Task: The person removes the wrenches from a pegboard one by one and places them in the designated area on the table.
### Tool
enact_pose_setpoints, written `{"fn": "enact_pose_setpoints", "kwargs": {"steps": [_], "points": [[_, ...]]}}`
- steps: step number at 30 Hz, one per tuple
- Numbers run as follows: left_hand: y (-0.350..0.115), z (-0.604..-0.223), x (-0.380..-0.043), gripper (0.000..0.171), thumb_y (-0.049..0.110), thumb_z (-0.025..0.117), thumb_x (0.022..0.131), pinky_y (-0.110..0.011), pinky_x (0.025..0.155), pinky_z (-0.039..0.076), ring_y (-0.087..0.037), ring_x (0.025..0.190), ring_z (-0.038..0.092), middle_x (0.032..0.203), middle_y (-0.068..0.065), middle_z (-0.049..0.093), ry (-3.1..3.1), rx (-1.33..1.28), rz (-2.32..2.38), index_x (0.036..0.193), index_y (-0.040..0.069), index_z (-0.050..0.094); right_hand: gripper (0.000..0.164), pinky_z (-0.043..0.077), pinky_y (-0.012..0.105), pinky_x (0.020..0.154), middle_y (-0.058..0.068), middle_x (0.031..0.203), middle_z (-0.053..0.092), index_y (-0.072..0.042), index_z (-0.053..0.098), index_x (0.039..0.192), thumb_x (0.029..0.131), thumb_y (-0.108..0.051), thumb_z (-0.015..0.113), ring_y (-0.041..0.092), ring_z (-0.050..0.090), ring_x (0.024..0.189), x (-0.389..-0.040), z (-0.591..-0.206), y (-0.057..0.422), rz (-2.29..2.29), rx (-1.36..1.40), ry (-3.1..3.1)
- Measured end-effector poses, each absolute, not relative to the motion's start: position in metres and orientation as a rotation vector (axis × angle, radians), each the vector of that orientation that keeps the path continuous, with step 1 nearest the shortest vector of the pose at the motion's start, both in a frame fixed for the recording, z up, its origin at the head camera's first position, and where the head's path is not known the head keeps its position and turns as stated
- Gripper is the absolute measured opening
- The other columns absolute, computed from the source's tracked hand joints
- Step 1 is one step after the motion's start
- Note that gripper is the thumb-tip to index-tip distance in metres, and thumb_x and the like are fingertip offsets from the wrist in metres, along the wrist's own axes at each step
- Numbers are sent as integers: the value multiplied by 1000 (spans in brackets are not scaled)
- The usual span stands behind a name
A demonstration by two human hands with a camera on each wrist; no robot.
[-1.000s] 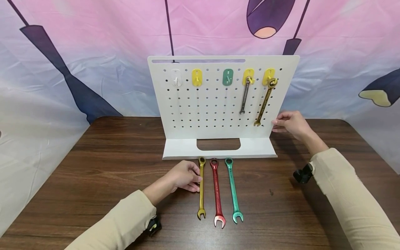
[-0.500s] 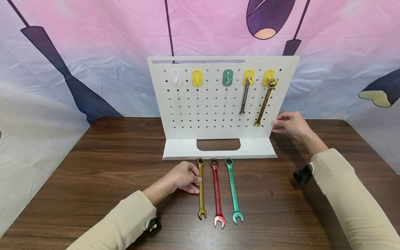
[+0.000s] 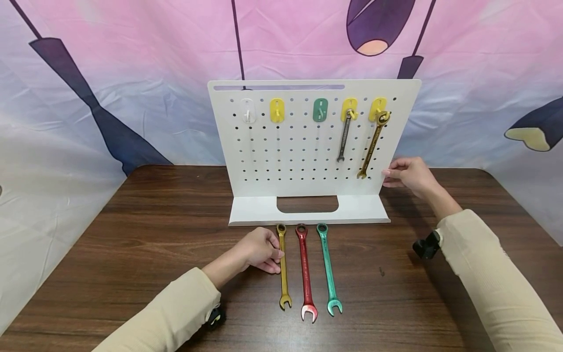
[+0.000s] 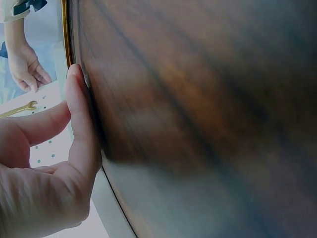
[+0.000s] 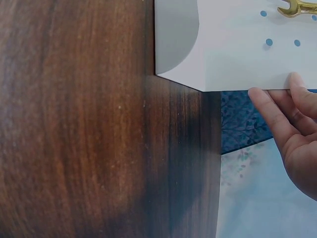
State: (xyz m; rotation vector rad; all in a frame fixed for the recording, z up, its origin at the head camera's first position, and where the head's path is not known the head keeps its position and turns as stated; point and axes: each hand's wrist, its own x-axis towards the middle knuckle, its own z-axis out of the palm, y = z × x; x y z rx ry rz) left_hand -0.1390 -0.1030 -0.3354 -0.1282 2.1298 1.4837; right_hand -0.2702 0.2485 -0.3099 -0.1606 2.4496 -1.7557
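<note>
My left hand [image 3: 261, 249] is at the shaft of a yellow-gold combination wrench [image 3: 283, 281], which lies on the table; the thumb and fingers pinch it near its ring end. To its right lie a red wrench [image 3: 305, 266] and a green wrench [image 3: 328, 264], roughly parallel. In the left wrist view the fingertips of the left hand [image 4: 54, 153] meet the wrench. A white pegboard stand [image 3: 281, 188] stands behind the wrenches. Its right edge is gripped by my right hand [image 3: 411, 176], with the thumb in front, as the right wrist view confirms.
On the pegboard, a small grey wrench [image 3: 344, 139] and a gold wrench [image 3: 372, 149] hang from yellow hooks. A white hook [image 3: 248, 111], a yellow hook [image 3: 277, 111] and a green hook [image 3: 320, 111] hold nothing. A patterned cloth [image 3: 176, 73] hangs behind the brown table [image 3: 154, 220].
The yellow-gold wrench has shifted slightly: its ring end moved left and a little toward me. My left hand stays nearly in place on it. The right hand has not moved.
</note>
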Motion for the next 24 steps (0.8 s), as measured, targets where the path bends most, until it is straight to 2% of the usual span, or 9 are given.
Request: {"fn": "enact_pose_setpoints", "kwargs": {"steps": [8, 24], "points": [[-104, -334, -138, 12, -12, 56, 84, -29, 49, 57, -16, 48, 57, 63, -12, 53, 2142, -126, 1475, 87, -6, 46, 22, 52, 45, 83, 4, 79, 64, 19, 47, 99, 91, 0, 53, 16, 65, 75, -269, -308, 249, -1733, -160, 2449], [-113, -327, -140, 12, -5, 56, 87, -29, 52, 58, -16, 52, 58, 71, -14, 54, 2066, -84, 1542, 93, -4, 46, 22, 53, 44, 83, 3, 80, 63, 19, 47, 99, 91, -1, 53, 17, 65, 75, -270, -310, 249, -1719, -174, 2465]]}}
